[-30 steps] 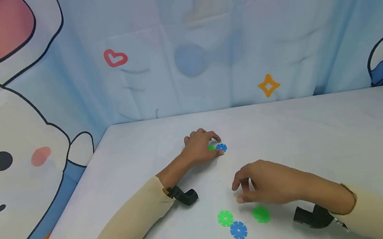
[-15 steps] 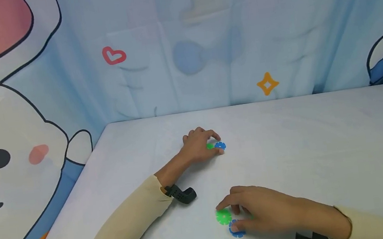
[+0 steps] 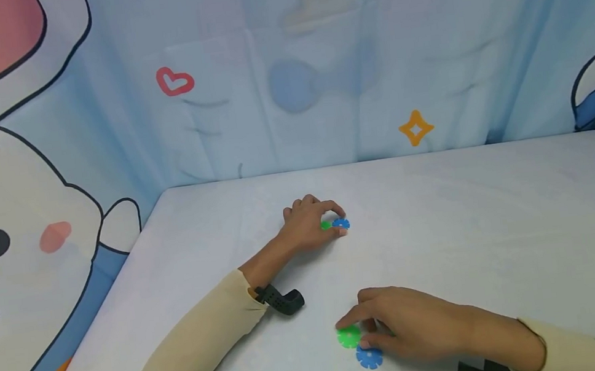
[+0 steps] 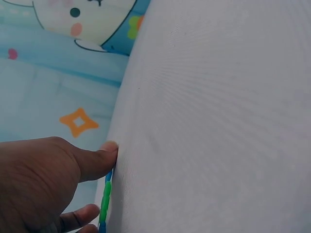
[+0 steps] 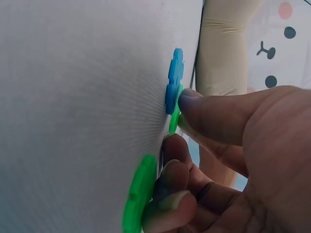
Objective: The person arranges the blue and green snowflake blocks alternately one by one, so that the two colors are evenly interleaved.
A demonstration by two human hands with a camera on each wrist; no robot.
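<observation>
At the far middle of the table, the left hand (image 3: 305,228) has thumb and index finger curled about a blue notched building disc (image 3: 341,223). A green notched disc (image 3: 326,224) sits beside it, partly covered by the hand. The left wrist view shows blue and green disc edges (image 4: 105,196) below the thumb. Nearer the front, the right hand (image 3: 409,323) holds a green notched disc (image 3: 349,337) between index finger and thumb, low on the table. Touching it is another blue disc (image 3: 370,357). Under the right hand's other fingers stands another green disc (image 5: 140,196), mostly hidden in the head view.
A white cloth covers the table (image 3: 502,216). Behind it hangs a light blue printed curtain (image 3: 317,71). Dark wrist straps (image 3: 284,301) are worn at both wrists, and the left forearm (image 3: 200,346) crosses the table's left side.
The right hand has moved left and toward the front, and its index finger and thumb have come around the green disc. The left hand stays almost where it was.
</observation>
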